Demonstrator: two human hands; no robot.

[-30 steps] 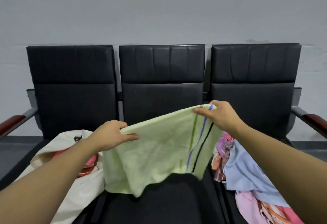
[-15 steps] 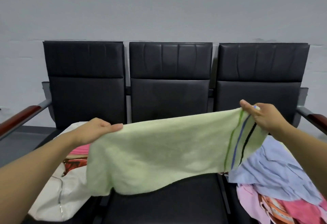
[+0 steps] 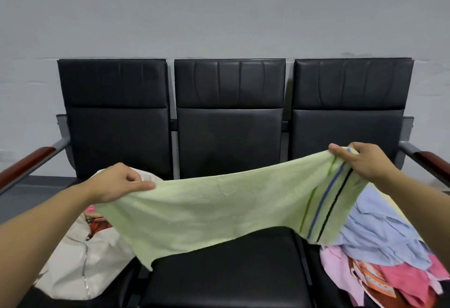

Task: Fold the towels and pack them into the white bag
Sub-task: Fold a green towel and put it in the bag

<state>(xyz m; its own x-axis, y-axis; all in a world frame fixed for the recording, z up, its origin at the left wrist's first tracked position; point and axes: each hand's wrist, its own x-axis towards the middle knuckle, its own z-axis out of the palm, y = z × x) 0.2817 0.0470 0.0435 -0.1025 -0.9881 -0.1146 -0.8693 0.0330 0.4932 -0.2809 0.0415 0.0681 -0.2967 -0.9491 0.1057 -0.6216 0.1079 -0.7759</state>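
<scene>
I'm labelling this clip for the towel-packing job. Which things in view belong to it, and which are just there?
Part of the job:
- green striped towel, stretched out between the left hand and the right hand
- white bag on the left seat
- pile of towels on the right seat

Just there:
- row of black chairs
- wooden armrests
- grey wall
</scene>
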